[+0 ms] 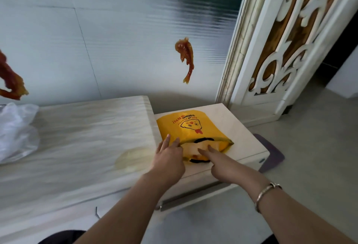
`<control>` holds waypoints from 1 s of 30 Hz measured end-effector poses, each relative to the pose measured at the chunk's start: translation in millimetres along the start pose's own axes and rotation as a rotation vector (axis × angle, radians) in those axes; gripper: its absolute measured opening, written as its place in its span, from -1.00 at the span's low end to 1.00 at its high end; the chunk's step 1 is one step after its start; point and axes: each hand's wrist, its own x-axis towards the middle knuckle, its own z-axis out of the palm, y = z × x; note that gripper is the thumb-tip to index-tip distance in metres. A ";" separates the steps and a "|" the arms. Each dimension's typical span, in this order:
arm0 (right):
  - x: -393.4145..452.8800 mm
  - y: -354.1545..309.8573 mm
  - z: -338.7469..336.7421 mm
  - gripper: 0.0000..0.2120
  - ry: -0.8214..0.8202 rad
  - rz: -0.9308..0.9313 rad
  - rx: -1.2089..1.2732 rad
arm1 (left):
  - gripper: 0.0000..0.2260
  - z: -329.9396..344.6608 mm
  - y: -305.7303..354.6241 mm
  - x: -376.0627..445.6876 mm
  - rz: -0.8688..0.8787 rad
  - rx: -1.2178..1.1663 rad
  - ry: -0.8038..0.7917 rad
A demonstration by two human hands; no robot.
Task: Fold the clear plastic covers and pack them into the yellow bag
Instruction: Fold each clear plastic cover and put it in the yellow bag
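The yellow bag [186,127], printed with a cartoon chicken face, lies flat on a low white cabinet [242,137] with its mouth towards me. My left hand [168,158] holds the left end of the bag's mouth, fingers lying on top of the bag. My right hand [219,163] reaches into the mouth with straight fingers and presses on a pale clear plastic cover [193,148] inside. Another folded clear cover [133,158] lies on the long white table [77,137], just left of my left hand.
A crumpled heap of clear plastic [15,131] sits at the table's left end. An ornate white door frame [271,59] stands to the right. A purple mat [271,152] lies on the floor beside the cabinet. Fish decals mark the wall behind.
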 end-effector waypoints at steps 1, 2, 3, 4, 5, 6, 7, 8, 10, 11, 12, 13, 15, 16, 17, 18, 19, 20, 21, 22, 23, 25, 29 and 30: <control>-1.8 0.4 1.2 -0.27 -0.001 -0.002 -0.008 | -0.64 -2.1 -1.1 -5.5 -0.006 -0.007 -0.006; -1.9 0.1 3.3 -0.28 -0.009 0.002 -0.010 | -0.63 -3.0 -2.2 -9.2 -0.006 -0.010 -0.008; -0.5 -0.1 6.0 -0.29 -0.011 0.011 -0.017 | -0.64 -5.0 -3.3 -12.9 -0.010 -0.010 -0.015; 3.2 -1.5 7.9 -0.30 -0.016 0.020 -0.037 | -0.63 -6.8 -4.9 -15.9 -0.011 -0.009 -0.012; 8.0 -2.9 8.9 -0.31 -0.011 0.027 -0.063 | -0.63 -8.3 -6.5 -18.0 -0.010 -0.013 -0.005; 11.9 -5.6 8.8 -0.32 0.002 0.041 -0.079 | -0.62 -8.6 -7.9 -19.5 -0.005 -0.020 0.007; 15.8 -7.0 8.0 -0.34 0.023 0.050 -0.089 | -0.61 -8.9 -8.1 -20.0 -0.001 -0.030 0.017; 20.3 -9.4 8.7 -0.35 0.038 0.052 -0.094 | -0.61 -8.6 -10.0 -21.5 -0.001 -0.032 0.023; 26.8 -10.0 10.3 -0.37 0.044 0.052 -0.103 | -0.60 -8.1 -12.3 -22.0 0.004 -0.028 0.026; 30.4 -8.7 11.7 -0.36 0.044 0.053 -0.108 | -0.60 -8.0 -13.8 -21.5 0.004 -0.027 0.027; 34.0 -7.5 13.0 -0.36 0.044 0.056 -0.118 | -0.61 -7.7 -14.9 -20.7 0.004 -0.028 0.029; 37.7 -5.9 14.6 -0.37 0.050 0.060 -0.136 | -0.61 -7.8 -15.4 -19.9 0.006 -0.028 0.029; 43.8 -4.4 17.4 -0.40 0.069 0.062 -0.181 | -0.62 -7.4 -15.3 -17.1 0.016 -0.025 0.033; 47.8 -5.3 19.2 -0.42 0.074 0.053 -0.206 | -0.62 -6.7 -16.0 -14.8 0.017 -0.020 0.036; 51.3 -6.9 21.1 -0.43 0.073 0.042 -0.229 | -0.62 -6.1 -16.6 -12.9 0.016 -0.015 0.034; 53.8 -8.5 22.6 -0.42 0.067 0.030 -0.249 | -0.62 -5.4 -17.5 -11.2 0.014 -0.012 0.029; 55.6 -10.2 23.8 -0.41 0.061 0.020 -0.262 | -0.62 -4.9 -18.5 -9.7 0.016 -0.006 0.024; 57.0 -11.7 24.3 -0.40 0.058 0.012 -0.269 | -0.62 -4.3 -19.6 -8.8 0.019 0.001 0.019; 56.9 -13.0 24.4 -0.39 0.057 0.008 -0.272 | -0.63 -4.1 -20.4 -8.9 0.022 0.007 0.015; 56.4 -13.7 24.1 -0.39 0.060 0.007 -0.274 | -0.63 -3.7 -21.0 -9.4 0.022 0.010 0.013; 54.9 -13.9 23.2 -0.39 0.063 0.009 -0.276 | -0.63 -3.9 -21.2 -10.0 0.022 0.009 0.015; 49.4 -14.5 21.8 -0.38 0.050 0.017 -0.273 | -0.63 -4.6 -22.5 -10.9 0.019 -0.001 0.018; 29.0 -15.7 16.1 -0.29 -0.008 0.044 -0.209 | -0.64 -8.4 -19.8 -16.3 0.015 -0.054 0.019; 23.4 -16.3 13.9 -0.27 -0.017 0.049 -0.198 | -0.64 -9.7 -19.3 -19.3 0.019 -0.066 0.020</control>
